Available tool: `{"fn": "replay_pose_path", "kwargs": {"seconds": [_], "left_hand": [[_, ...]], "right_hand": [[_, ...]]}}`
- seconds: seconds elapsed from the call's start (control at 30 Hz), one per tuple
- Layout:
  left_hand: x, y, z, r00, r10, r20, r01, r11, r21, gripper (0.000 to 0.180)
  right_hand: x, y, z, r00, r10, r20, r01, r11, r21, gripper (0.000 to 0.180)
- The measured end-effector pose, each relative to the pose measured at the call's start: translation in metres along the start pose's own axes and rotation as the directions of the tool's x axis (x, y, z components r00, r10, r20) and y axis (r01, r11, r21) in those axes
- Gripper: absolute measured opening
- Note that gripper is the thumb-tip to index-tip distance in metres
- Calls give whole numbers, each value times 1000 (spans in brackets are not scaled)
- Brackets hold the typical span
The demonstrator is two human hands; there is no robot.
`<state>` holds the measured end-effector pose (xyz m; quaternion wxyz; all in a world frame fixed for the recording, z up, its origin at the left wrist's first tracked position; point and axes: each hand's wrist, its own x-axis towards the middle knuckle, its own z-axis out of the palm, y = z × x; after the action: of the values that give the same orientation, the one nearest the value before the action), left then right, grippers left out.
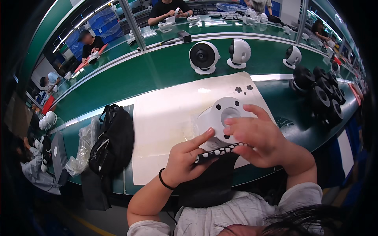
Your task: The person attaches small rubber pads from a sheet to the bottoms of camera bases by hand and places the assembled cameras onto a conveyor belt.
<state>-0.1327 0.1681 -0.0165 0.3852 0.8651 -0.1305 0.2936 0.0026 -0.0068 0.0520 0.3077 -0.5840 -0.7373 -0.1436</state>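
My left hand [182,162] pinches a black sheet with rows of white round spots [220,152] between thumb and fingers, just in front of a white fan-like housing. The housing's round white base [217,120] faces up, with black dots near its rim and a round recess in the middle. My right hand [265,139] is over the base's right side with its fingers apart; the fingertips partly cover the recess. Its thumb lies by the right end of the spotted sheet. Whether the right fingertips carry something small cannot be made out.
Beneath lies a pale board [157,133] with a few black flower-shaped pieces [238,89]. A black bag [112,141] and clear plastic [84,143] are at left. Black round units [323,92] cluster at right. White round fans [204,57] stand behind; co-workers sit farther off.
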Motion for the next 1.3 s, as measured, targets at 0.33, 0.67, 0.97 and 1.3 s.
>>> {"fn": "replay_pose_path", "kwargs": {"seconds": [0.33, 0.67, 0.97, 1.3], "left_hand": [[0, -5, 2, 997, 66, -42, -64, 998, 27, 14], [1, -7, -2, 998, 62, -22, -60, 997, 54, 13], [0, -6, 0, 998, 41, -41, -40, 999, 23, 13], [-2, -7, -4, 1000, 24, 12, -24, 999, 24, 11]], "right_hand": [[4, -3, 20, 986, 157, -61, -133, 947, 291, 52], [-28, 16, 45, 971, 201, -130, -112, 860, 497, 51], [-6, 5, 33, 948, 236, -211, -73, 811, 580, 67], [-3, -21, 43, 985, -30, -171, 47, 994, 96, 38]]}}
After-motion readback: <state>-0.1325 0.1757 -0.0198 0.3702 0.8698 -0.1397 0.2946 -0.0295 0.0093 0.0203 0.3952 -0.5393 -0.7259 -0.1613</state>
